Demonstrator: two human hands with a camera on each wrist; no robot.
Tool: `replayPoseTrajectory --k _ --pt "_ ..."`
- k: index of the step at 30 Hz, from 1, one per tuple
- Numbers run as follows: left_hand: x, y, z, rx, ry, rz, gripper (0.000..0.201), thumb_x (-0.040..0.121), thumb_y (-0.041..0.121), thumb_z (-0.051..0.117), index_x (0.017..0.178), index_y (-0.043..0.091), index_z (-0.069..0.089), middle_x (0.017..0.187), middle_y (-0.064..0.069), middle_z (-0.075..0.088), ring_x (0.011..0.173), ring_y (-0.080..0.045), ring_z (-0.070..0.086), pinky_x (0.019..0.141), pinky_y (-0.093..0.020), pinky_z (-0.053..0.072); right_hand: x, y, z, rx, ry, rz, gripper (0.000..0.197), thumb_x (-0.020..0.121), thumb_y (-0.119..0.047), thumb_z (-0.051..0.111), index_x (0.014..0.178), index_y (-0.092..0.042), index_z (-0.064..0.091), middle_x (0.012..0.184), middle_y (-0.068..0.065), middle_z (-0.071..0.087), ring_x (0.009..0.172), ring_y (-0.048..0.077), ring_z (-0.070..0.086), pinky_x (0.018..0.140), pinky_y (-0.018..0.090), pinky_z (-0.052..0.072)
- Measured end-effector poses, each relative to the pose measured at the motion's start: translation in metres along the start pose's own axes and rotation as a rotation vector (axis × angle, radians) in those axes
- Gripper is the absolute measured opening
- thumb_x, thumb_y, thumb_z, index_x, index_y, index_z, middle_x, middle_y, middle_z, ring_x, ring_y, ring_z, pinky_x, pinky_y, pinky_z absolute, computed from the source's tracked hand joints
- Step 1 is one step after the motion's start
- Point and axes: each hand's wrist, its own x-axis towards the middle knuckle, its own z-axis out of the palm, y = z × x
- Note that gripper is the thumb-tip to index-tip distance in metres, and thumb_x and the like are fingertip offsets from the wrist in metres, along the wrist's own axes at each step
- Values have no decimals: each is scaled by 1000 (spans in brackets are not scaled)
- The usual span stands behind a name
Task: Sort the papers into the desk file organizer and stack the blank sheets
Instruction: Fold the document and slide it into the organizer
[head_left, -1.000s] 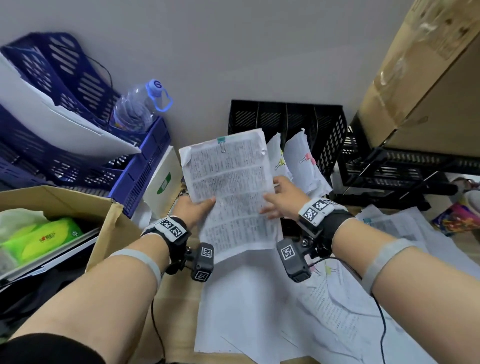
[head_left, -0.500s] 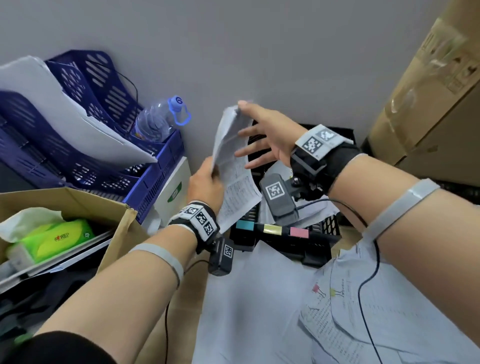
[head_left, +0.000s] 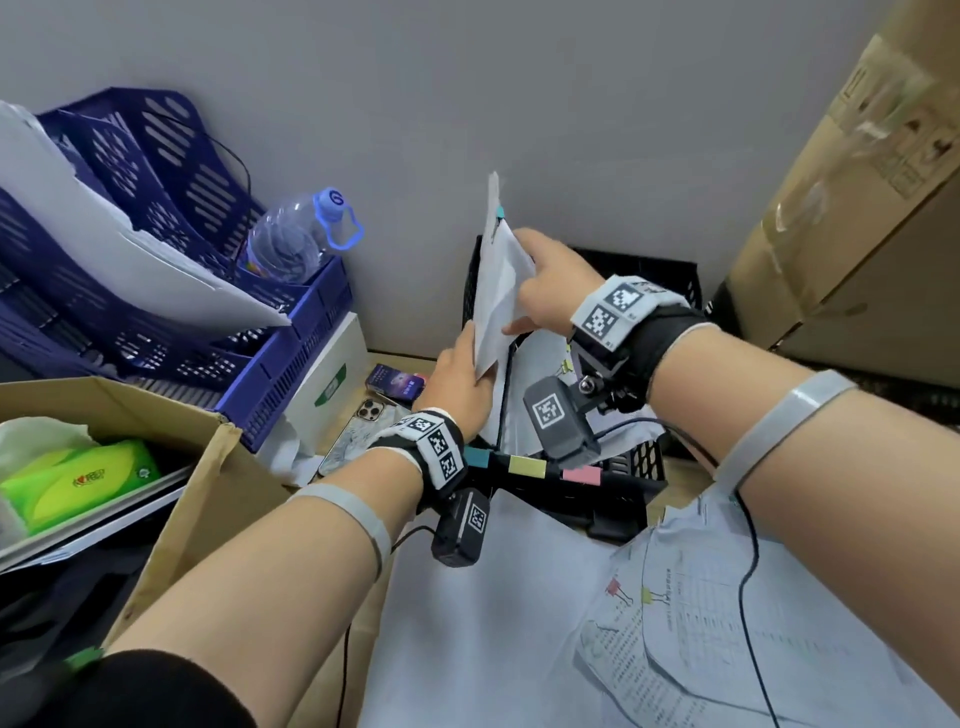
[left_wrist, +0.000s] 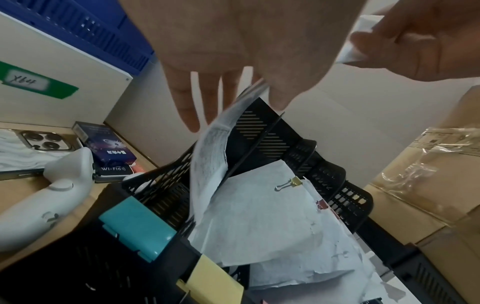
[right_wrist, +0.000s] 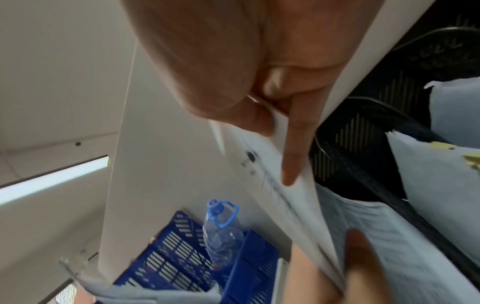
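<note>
A clipped bundle of printed papers (head_left: 496, 291) stands edge-on with its lower end inside the leftmost slot of the black file organizer (head_left: 644, 457). My left hand (head_left: 457, 379) pinches its lower edge between thumb and fingers (left_wrist: 187, 98). My right hand (head_left: 545, 291) pinches the upper part, thumb and index on the papers (right_wrist: 285, 174). The slot fronts carry a teal label (head_left: 478, 458), a yellow label (head_left: 527, 466) and a pink label (head_left: 582, 474). Other papers with a gold clip (left_wrist: 288, 183) lie in the slot beside it. Blank sheets (head_left: 493, 597) lie on the desk in front.
Blue stacked trays (head_left: 291, 364) with white sheets and a water bottle (head_left: 291, 239) stand at the left. An open cardboard box (head_left: 156, 415) is at the near left, a large carton (head_left: 857, 208) at the right. Printed sheets (head_left: 727, 649), a phone (head_left: 358, 431) and a white controller (left_wrist: 39, 205) lie on the desk.
The bundle turned from facing me to edge-on and dropped toward the organizer's left slot. My right hand came down from its top edge to its side; my left slid lower.
</note>
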Motion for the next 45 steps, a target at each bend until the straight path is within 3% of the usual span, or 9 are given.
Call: replayPoseTrajectory --k 9,14,18,22,26,31,35,40,45 --pt "8 -9 18 179 -53 -138 40 99 32 41 136 16 46 118 -19 62 102 -38 61 88 -46 53 -1 43 32 -34 -189 19 58 79 -3 72 130 -8 45 120 14 57 104 30 62 85 47 57" --pt "0 -11 24 181 -102 -279 48 105 35 32 118 0 62 118 -21 66 110 -39 62 96 -43 49 -10 63 35 297 -344 213 39 97 -5 46 136 -13 45 122 12 61 87 31 71 60 32 60" --pt "-11 -17 40 5 -144 -350 57 95 50 36 80 8 72 76 -9 74 73 -31 71 82 -41 57 -26 90 29 329 -314 271 34 93 -6 52 126 -12 53 116 13 68 86 29 73 74 38 59" --pt "-36 -4 76 -252 -439 -348 46 100 17 46 58 7 62 51 -8 61 44 -24 57 60 -38 55 -56 134 25 354 -348 389 24 94 -7 48 116 -11 57 104 14 73 84 31 73 77 39 58" --pt "-61 2 122 -167 -726 -287 40 102 22 48 69 7 64 62 -8 65 47 -16 62 46 -19 47 -102 188 26 382 -293 546 19 96 -10 47 110 -8 60 93 12 73 73 24 71 68 32 56" --pt "-94 5 181 -121 -927 -316 18 99 18 57 98 1 65 85 -13 70 69 -21 69 58 -24 56 -171 269 30 314 -167 781 16 94 -10 50 93 -16 64 89 4 63 73 20 61 75 34 53" --pt "-117 9 219 -210 -980 -492 11 96 17 63 100 11 55 85 -12 64 72 -21 65 67 -30 55 -221 308 35 28 -220 801 30 93 -13 54 121 -13 64 109 1 59 94 12 47 52 3 35" --pt "-124 15 252 -201 -940 -536 21 90 15 71 89 14 50 107 -23 68 91 -32 70 94 -47 56 -240 337 46 -41 -283 821 41 92 -16 53 133 -18 56 143 5 51 127 22 50 86 19 35" --pt "-121 20 275 -127 -869 -475 29 82 18 79 90 14 51 95 -26 74 89 -36 74 82 -43 61 -242 356 42 14 -280 811 39 89 -14 51 127 -20 60 137 3 56 121 21 54 91 27 47"
